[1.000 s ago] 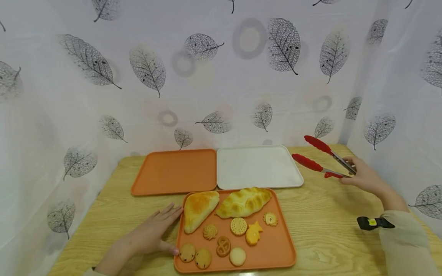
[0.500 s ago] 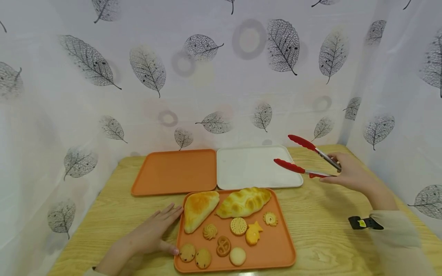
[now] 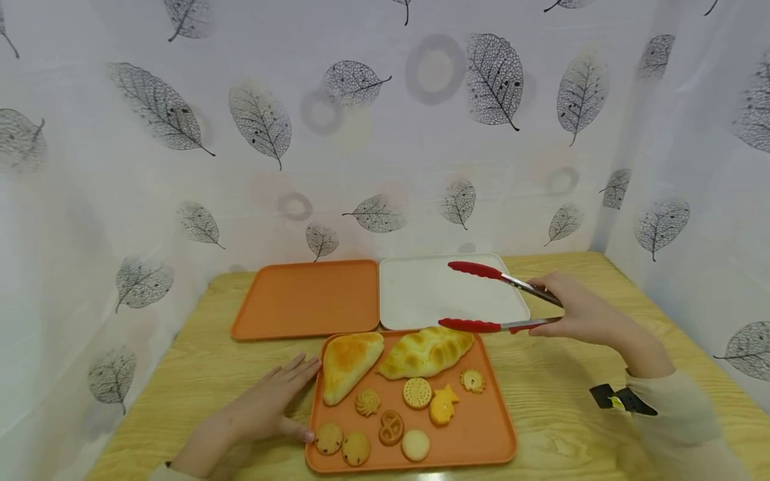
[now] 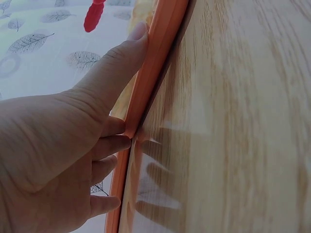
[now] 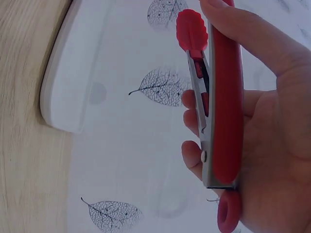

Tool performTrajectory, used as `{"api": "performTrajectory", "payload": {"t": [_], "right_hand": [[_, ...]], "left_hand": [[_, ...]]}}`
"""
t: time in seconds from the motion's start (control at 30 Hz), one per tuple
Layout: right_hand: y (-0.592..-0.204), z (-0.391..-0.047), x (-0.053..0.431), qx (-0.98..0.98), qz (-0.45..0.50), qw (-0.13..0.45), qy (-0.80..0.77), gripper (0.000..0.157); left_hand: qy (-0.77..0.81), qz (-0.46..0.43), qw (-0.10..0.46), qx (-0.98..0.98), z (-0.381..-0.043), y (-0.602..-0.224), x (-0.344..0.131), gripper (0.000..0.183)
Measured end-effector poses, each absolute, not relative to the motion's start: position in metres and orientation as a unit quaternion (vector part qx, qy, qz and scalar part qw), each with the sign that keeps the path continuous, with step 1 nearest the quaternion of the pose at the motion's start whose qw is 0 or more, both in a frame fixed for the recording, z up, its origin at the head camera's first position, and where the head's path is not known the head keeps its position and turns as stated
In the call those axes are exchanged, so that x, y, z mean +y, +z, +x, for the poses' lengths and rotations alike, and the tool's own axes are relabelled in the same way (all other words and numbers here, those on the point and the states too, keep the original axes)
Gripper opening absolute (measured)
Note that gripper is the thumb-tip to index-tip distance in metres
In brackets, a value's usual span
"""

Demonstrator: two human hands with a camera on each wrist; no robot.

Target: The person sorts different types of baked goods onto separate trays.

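My right hand grips a pair of red-tipped tongs around the handles, thumb on one arm and fingers on the other. The tong tips are spread apart; the lower one overlaps the braided bread in the head view, the upper one the white tray. At the left side of the near orange tray, my left hand lies with fingers extended, fingertips and thumb at the rim. On that tray are a triangular bread, a pretzel, a fish-shaped cracker and several round cookies.
Behind the near tray, a second orange tray stands beside the white one, both on the wooden table. A white curtain with leaf prints hangs at the back and both sides.
My right hand has carried the tongs left and toward the near tray, from the right of the white tray to over its front edge. My left hand stays at the tray rim.
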State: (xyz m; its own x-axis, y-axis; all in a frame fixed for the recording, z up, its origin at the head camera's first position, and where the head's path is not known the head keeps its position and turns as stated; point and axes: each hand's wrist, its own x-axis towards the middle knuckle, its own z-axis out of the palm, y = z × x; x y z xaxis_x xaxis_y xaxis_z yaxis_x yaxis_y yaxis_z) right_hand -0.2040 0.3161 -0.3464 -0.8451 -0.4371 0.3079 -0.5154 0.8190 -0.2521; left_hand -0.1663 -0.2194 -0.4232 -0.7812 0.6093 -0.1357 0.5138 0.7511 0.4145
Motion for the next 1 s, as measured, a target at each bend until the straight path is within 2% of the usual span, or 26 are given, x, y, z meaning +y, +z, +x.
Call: {"api": "performTrajectory", "payload": {"t": [0.2, 0.37, 0.67, 1.0], "right_hand": [[-0.351, -0.201, 0.302, -0.941, 0.290, 0.098, 0.143, 0.074], [-0.358, -0.203, 0.300, -0.935, 0.317, 0.108, 0.117, 0.072], [-0.362, -0.202, 0.296, -0.939, 0.321, 0.086, 0.085, 0.073], [-0.366, -0.204, 0.293, -0.932, 0.338, 0.111, 0.065, 0.065]], "left_hand": [[0.180, 0.303, 0.135, 0.926, -0.168, -0.424, -0.219, 0.116], [0.181, 0.304, 0.135, 0.926, -0.168, -0.424, -0.219, 0.116], [0.186, 0.305, 0.135, 0.924, -0.167, -0.423, -0.219, 0.116], [0.180, 0.310, 0.128, 0.925, -0.167, -0.424, -0.220, 0.115]]}}
